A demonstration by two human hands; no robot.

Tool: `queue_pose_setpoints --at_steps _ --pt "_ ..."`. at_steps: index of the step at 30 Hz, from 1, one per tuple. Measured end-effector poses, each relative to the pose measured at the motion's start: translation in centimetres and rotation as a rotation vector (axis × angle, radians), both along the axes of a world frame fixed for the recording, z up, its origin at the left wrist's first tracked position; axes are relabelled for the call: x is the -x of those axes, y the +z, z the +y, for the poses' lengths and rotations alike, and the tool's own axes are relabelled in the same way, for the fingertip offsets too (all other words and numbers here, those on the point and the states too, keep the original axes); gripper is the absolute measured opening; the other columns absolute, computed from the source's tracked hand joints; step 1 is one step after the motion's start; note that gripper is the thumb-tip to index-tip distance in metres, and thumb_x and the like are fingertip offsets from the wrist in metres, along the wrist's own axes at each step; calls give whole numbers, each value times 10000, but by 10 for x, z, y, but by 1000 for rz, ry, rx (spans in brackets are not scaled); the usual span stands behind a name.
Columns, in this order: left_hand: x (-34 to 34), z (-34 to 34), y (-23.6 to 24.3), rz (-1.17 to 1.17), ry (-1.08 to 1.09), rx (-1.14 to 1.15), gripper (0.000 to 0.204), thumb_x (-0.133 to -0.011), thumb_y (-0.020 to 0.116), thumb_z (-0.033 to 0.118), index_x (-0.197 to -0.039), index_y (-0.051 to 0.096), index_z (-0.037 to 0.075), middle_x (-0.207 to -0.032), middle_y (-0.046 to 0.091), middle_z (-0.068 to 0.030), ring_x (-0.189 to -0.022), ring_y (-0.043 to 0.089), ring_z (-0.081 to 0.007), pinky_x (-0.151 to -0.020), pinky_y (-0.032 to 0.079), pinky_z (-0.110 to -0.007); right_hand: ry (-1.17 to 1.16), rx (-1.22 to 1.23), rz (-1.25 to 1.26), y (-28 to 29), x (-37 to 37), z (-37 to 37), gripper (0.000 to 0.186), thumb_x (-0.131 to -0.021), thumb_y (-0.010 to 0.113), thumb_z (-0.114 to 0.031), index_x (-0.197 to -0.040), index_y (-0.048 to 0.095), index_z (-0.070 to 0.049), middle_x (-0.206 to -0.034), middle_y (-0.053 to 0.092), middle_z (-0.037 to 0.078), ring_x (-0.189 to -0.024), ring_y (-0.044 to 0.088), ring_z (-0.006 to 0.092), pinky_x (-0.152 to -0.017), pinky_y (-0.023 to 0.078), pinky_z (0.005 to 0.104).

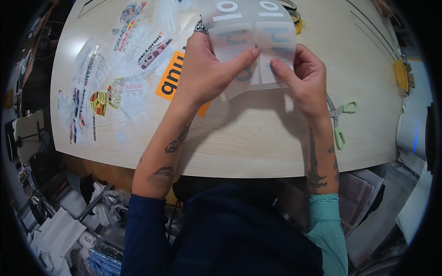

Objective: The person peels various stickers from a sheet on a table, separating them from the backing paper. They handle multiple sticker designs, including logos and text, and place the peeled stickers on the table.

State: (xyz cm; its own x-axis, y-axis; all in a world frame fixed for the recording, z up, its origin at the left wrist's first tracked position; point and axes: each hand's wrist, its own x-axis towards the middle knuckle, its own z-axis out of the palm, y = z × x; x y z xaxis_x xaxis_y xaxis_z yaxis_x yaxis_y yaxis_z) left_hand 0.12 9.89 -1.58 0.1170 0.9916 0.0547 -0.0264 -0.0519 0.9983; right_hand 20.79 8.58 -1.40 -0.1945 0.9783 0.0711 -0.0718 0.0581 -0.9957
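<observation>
A translucent decal sheet (235, 60) with white and dark printed characters is held up over the table, its far part curling upward. My left hand (202, 69) grips its left side, thumb stretched across the front face and fingers mostly behind. On the right side, my right hand (306, 78) pinches the sheet between thumb and curled fingers. Beneath my left wrist lies an orange sticker (169, 78) with dark lettering, partly covered by the arm. Scissors with green handles (340, 135) rest on the table beside my right wrist.
Several clear decals with colourful logos (99, 101) spread over the left of the pale wooden table (258, 156). Dark and yellow rolls (297, 20) sit behind the sheet. A white device with a blue light (411, 133) stands past the right edge. Plastic-wrapped items (110, 207) lie below, at left.
</observation>
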Motion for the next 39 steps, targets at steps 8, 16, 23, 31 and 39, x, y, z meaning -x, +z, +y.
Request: queue_pose_setpoints --at_steps 8,16,23,31,39 --pt "-3 9 -13 -55 -31 168 495 -837 842 108 -1239 617 -75 -1135 727 -146 -980 708 -154 -855 581 -301 -239 -3 -5 5 -8 -4 302 -947 687 -50 -1219 629 68 -1139 693 99 -1060 641 138 -945 516 292" --pt "3 10 -24 31 72 -8 678 -934 731 93 -1480 335 23 -973 629 -51 -805 630 -114 -681 545 -259 -594 -392 -229 12 10 -35 234 -902 716 -146 -1048 697 36 -952 719 94 -907 661 144 -828 547 309" --pt "-9 -26 -46 59 90 -111 330 -970 715 268 -1110 612 -13 -895 667 -83 -775 678 -157 -638 552 -292 -878 -1010 -524 5 25 -122 203 -771 796 -51 -965 744 -23 -866 716 134 -758 664 306 -697 532 409" --pt "-26 -191 -70 -235 165 51 278 -1003 627 154 -1226 632 -11 -1089 689 -166 -959 673 -248 -841 575 -384 -359 -1060 -404 10 65 -219 225 -846 699 -203 -974 748 -24 -1042 726 149 -1002 658 349 -854 502 473" --pt "5 -223 -35 -321 198 65 185 -1013 621 153 -1105 634 -7 -849 668 -25 -721 630 -104 -609 523 -269 -57 -974 -583 38 28 -250 288 -776 831 -153 -1029 744 -47 -1019 730 146 -961 705 321 -843 570 405"
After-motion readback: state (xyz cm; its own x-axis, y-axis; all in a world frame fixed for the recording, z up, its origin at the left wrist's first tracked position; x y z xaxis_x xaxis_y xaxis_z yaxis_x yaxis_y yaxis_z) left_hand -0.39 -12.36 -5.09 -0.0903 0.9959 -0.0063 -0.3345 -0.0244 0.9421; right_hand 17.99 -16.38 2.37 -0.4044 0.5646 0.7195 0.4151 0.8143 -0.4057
